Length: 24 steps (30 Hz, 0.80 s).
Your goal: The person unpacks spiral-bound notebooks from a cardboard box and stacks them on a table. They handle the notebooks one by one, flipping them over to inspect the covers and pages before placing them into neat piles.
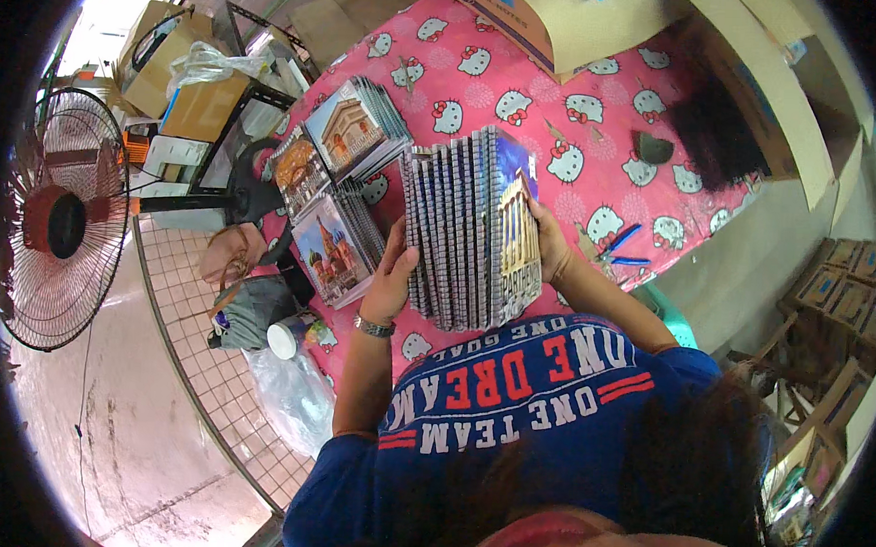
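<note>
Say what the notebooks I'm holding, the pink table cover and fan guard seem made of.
Notebooks: likely paper with smooth card covers, from the printed picture and coiled spines. Pink table cover: smooth-looking vinyl or cloth; the flat pattern fits either. Fan guard: probably dark metal, given its thin wires.

Surroundings: pink cartoon-cat tablecloth (537,76), two blue pen-like items (630,261) on its right part, small dark wedge-shaped piece (653,148) further back, open carton (509,23) at top right. Left side: black fan (65,224), brown box (205,103) with clear plastic on it, pink bag (230,255), grey bag (263,311) next to white-lidded tub (282,341), clear plastic bag (294,403) below, tiled floor (181,308). Lower right: stacked brown cartons (848,273)
</note>
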Motion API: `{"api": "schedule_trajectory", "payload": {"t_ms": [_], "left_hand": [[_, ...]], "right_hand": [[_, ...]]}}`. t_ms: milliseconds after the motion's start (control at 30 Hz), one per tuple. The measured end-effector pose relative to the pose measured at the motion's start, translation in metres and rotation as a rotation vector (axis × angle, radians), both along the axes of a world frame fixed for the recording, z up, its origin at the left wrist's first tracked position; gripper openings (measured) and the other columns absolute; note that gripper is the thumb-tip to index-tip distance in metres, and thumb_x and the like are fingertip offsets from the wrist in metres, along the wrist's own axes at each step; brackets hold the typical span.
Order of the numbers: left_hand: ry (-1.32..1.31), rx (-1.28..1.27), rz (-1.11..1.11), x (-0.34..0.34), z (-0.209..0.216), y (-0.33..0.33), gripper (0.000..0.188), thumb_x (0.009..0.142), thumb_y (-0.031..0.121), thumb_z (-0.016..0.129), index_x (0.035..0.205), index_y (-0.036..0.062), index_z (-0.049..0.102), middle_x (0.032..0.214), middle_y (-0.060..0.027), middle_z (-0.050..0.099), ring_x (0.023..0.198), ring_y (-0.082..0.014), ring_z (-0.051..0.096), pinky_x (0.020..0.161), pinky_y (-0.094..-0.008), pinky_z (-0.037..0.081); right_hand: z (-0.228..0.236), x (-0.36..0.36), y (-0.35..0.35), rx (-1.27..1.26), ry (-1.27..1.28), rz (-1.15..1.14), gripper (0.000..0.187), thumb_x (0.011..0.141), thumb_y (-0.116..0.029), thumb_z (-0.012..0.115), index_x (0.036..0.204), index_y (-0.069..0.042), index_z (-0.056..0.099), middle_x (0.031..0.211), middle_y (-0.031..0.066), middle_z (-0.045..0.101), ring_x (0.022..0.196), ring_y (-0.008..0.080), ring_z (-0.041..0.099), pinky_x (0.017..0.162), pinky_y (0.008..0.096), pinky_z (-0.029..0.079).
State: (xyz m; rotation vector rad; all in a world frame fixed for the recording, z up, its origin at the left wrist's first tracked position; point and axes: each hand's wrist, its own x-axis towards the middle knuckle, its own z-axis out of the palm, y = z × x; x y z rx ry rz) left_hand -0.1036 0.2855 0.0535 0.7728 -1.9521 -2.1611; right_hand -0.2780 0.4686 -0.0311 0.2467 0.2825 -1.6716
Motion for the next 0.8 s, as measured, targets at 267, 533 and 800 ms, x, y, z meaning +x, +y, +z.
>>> {"api": "schedule_trajectory", "payload": {"t_ms": [267,533,800], "left_hand": [[-0.037,0.431,0.260,-0.059,-0.070,0.005,0.068,0.093,0.058,0.037,0.135,0.0052,0.040,0.128,-0.0098,0.052,0.115,-0.0205,0.053,0.096,-0.0351,0.043],[-0.130,0.648,0.317,-0.096,-0.114,0.013,0.064,0.090,0.057,0.045,0.133,0.0093,0.044,0.125,-0.0091,0.055,0.109,-0.0217,0.058,0.093,-0.0367,0.049],[-0.007,0.572,0.420,-0.187,-0.086,-0.086,0.051,0.083,0.042,0.052,0.120,0.0079,0.055,0.112,-0.0094,0.064,0.097,-0.0231,0.064,0.087,-0.0374,0.051]], "right_hand": [[0.015,-0.071,-0.019,0.319,0.308,0.245,0.048,0.083,-0.039,0.063,0.118,-0.008,0.055,0.102,0.0111,0.066,0.086,0.0225,0.067,0.079,0.0371,0.055],[0.005,-0.100,-0.042,0.484,0.447,0.277,0.041,0.086,-0.038,0.059,0.115,-0.009,0.057,0.102,0.0087,0.067,0.084,0.0190,0.067,0.076,0.0346,0.055],[0.026,-0.188,-0.141,0.363,0.761,0.436,0.043,0.083,-0.042,0.062,0.112,-0.011,0.061,0.099,0.0053,0.068,0.085,0.0159,0.065,0.080,0.0317,0.052]]}}
